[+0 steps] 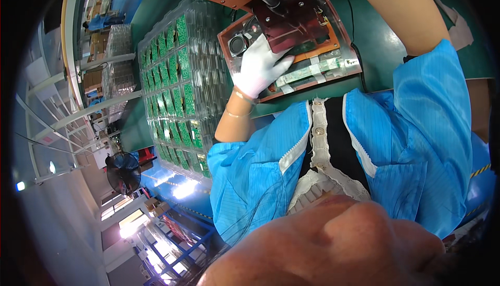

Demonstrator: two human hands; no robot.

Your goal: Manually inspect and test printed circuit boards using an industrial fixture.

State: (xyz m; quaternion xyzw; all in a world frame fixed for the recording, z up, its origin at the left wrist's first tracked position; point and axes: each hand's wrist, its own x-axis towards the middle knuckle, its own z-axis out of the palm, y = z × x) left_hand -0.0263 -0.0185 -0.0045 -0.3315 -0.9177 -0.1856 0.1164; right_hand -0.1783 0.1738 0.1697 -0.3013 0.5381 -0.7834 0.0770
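My left hand (261,68), in a white glove, lies over the near left part of an orange-framed bench fixture (328,48). Its thumb is spread from the fingers, and I see nothing held in it. The fingertips reach beside and partly behind a dark red translucent plate (295,23), so their ends are hard to see. Left of the fingers sits a round black part (238,45). A pale green strip (308,74) with whitish tape across it lies along the fixture's near side. My right forearm (396,0) runs up past the top edge; the hand is out of the picture.
Left of the fixture stands a stack of clear plastic trays (211,52) with rows of green circuit boards (177,101). A black cable (353,20) runs along the fixture's right side on the green table (380,52). A black fan (123,173) stands farther left.
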